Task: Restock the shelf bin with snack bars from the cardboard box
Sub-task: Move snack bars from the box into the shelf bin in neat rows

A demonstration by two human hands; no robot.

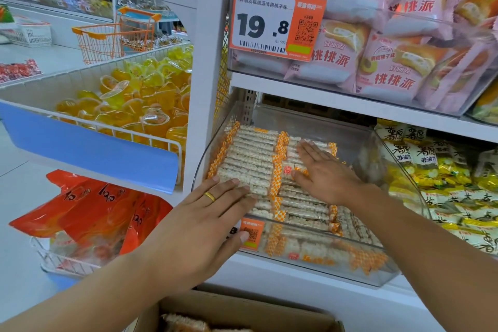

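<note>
White shop shelving filled the view, and nearest the camera sat the cardboard box (pixel 242 312), its flaps open and a few wrapped bars just showing inside at the bottom edge. Above it, both hands lay flat with fingers straight, gripping nothing. The left hand (pixel 199 224), a gold ring on one finger, pressed its fingertips on the front rows of snack bars (pixel 248 162) while its thumb rested against the front wall of the shelf bin (pixel 310 259). The right hand (pixel 323 172) lay palm-down farther in, on the right-hand stack.

The bars were long, thin rods of puffed white grain in clear film with orange-checked crimped ends, laid side by side in two columns. They looked light and brittle, likely to snap if bent, and the film probably slippery; taking several at once across their middles, or by both ends, seemed safest. The bin was clear rigid plastic with a curved front, its back part unfilled.

Beyond, pink pie packets (pixel 377 35) crowded the upper shelf behind an orange price tag (pixel 269 21); yellow jelly cups (pixel 134 100) filled a wire basket to the left.
</note>
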